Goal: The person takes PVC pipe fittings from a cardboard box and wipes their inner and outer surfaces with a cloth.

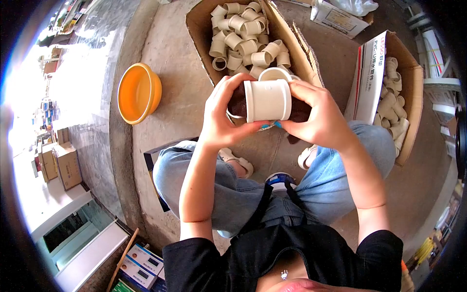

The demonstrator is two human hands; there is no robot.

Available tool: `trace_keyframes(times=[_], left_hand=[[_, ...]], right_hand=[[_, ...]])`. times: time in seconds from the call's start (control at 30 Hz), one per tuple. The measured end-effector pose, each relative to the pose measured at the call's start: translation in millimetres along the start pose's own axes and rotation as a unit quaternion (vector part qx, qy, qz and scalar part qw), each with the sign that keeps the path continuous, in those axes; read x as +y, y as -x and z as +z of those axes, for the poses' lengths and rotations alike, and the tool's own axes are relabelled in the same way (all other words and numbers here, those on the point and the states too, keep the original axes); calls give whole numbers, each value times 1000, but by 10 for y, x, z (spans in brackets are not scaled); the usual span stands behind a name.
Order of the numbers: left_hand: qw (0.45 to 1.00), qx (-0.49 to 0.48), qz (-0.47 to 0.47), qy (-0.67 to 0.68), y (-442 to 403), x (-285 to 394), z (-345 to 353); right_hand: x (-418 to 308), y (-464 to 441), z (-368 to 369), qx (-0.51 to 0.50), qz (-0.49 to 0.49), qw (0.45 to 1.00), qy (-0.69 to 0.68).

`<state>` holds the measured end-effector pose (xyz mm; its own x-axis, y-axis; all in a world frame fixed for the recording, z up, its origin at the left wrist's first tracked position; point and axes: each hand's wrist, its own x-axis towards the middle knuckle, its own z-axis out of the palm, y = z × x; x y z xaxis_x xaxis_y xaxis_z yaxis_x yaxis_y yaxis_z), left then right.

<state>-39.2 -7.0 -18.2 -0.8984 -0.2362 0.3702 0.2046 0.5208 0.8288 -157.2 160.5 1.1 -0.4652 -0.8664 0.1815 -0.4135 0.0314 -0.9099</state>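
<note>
A white PVC pipe coupling [268,100] is held sideways between my two hands, over the near end of a cardboard box. My left hand [219,114] grips its left end, and my right hand [318,114] has the right end, with both thumbs along the lower edge. Dark brown cloth [299,110] shows at both ends of the coupling, against my fingers; how it is held is partly hidden. Just behind the coupling, the round rim of another white fitting [275,74] shows. What supports that fitting is hidden.
The open cardboard box [200,36] ahead holds many cream pipe couplings [248,47]. To the right stands a second carton [368,73] with more fittings [389,104]. An orange basin [138,93] rests on the floor at left. Small boxes [141,265] lie at lower left.
</note>
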Motion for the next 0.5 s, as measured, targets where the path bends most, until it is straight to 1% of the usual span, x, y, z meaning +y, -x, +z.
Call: trace_keyframes(times=[0.03,0.07,0.13,0.2,0.3,0.33,0.43,0.47,0.5], left_hand=[[999,-5,32,-39,-10,18,-3],[999,-4,16,-31,-4,55,5],[992,-10,84,-90,0,-15,-23],[978,-5,158,-136,-3,-95,-42],[944,-3,250,-216,40,-154,-27],[943,-23,229,-241,82,-136,-51],[971,3,138,-194,30,-119,-32],[994,1,69,-86,63,-109,-1],[1000,14,3,26,83,-83,27]], right_hand=[[10,8,-6,-16,34,999,-30],[-20,16,-19,-36,100,989,-101],[-71,-2,-84,-88,161,970,-159],[-83,-23,-146,-137,214,937,-240],[-104,-20,-77,-112,295,892,-324],[-107,-21,-72,-98,301,892,-324],[-103,3,-51,-57,272,900,-337],[-128,4,-45,-29,219,922,-317],[-147,13,-17,1,170,951,-258]])
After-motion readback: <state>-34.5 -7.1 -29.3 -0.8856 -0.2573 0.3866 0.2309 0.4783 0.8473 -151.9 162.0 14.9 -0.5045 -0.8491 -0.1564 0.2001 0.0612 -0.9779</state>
